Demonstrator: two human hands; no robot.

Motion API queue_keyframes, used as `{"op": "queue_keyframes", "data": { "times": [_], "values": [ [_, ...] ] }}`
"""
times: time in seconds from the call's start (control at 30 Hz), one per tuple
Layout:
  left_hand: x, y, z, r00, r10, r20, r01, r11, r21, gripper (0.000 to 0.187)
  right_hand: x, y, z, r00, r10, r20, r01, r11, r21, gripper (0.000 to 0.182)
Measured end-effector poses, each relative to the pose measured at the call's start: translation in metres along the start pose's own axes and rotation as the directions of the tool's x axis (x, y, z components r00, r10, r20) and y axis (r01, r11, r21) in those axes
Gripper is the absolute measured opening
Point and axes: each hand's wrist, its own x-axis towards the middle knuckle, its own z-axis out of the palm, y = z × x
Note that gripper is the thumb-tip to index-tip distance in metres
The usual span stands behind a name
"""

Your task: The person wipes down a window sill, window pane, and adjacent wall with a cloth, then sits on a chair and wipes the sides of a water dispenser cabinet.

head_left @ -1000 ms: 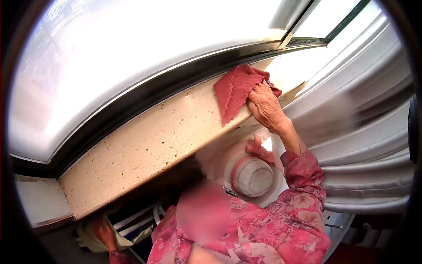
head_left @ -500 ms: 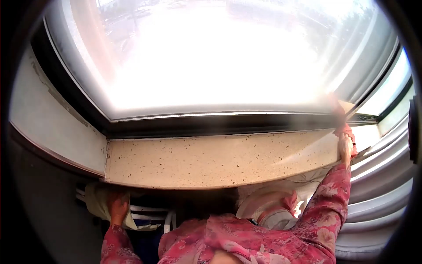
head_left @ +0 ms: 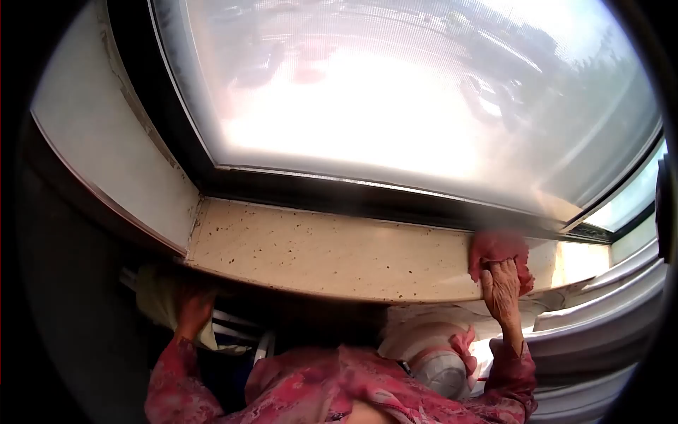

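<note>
The right hand (head_left: 503, 290) grips a red cloth (head_left: 496, 249) near the speckled windowsill's (head_left: 318, 254) right end, seemingly pressing it down, while the left hand (head_left: 194, 305), grip unclear, touches pale cloth (head_left: 157, 300) below, perhaps for balance.

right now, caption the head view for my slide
Right hand on a red cloth atop a speckled windowsill.

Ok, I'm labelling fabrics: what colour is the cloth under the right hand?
The cloth is dusky red, as the head view shows.
</note>
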Motion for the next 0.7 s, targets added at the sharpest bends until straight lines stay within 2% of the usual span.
{"op": "queue_keyframes", "data": {
  "times": [0.03,0.1,0.13,0.17,0.23,0.3,0.4,0.5,0.57,0.67,0.7],
  "values": [
    [-0.001,-0.001,0.000,1.000,-0.009,0.004,0.009,1.000,0.001,0.030,0.005,-0.021,0.000,0.997,-0.079,-0.008,0.079,0.997,0.015,0.039],
    [-0.002,-0.004,0.005,1.000,-0.022,-0.008,0.022,1.000,-0.008,0.034,0.016,-0.049,-0.001,0.977,-0.174,0.121,0.164,0.982,0.093,0.041],
    [-0.003,-0.003,0.004,0.999,-0.031,-0.006,0.031,0.999,-0.008,0.034,0.022,-0.059,0.004,0.962,-0.254,0.101,0.240,0.961,0.137,0.043],
    [-0.002,0.000,0.002,1.000,-0.026,-0.002,0.026,0.999,-0.020,0.036,0.030,-0.070,0.007,0.959,-0.264,0.104,0.248,0.959,0.138,0.043],
    [0.003,0.002,0.004,1.000,-0.029,0.000,0.029,0.999,-0.034,0.037,0.045,-0.093,0.010,0.879,-0.457,0.137,0.423,0.879,0.221,0.045],
    [0.002,0.002,0.001,1.000,-0.025,-0.006,0.025,1.000,0.011,0.037,0.060,-0.118,0.016,0.845,-0.512,0.152,0.463,0.844,0.269,0.047],
    [0.007,0.016,-0.013,0.997,0.047,-0.053,-0.049,0.998,-0.038,0.033,0.084,-0.160,0.023,0.664,-0.733,0.145,0.646,0.661,0.382,0.047],
    [0.007,0.014,-0.017,0.994,0.087,-0.067,-0.082,0.994,0.075,0.028,0.101,-0.199,0.040,0.543,-0.831,0.125,0.719,0.536,0.442,0.047],
    [0.008,0.020,-0.016,0.995,0.055,-0.079,-0.053,0.998,0.031,0.026,0.114,-0.226,0.048,0.488,-0.863,0.130,0.737,0.487,0.468,0.043],
    [0.009,0.017,-0.013,0.996,0.048,-0.079,-0.046,0.999,0.028,0.026,0.135,-0.264,0.060,0.369,-0.929,-0.007,0.804,0.315,0.504,0.030],
    [0.011,0.021,-0.017,0.994,0.060,-0.093,-0.059,0.998,0.015,0.027,0.142,-0.275,0.066,0.353,-0.936,-0.005,0.804,0.300,0.513,0.030]
  ]
}}
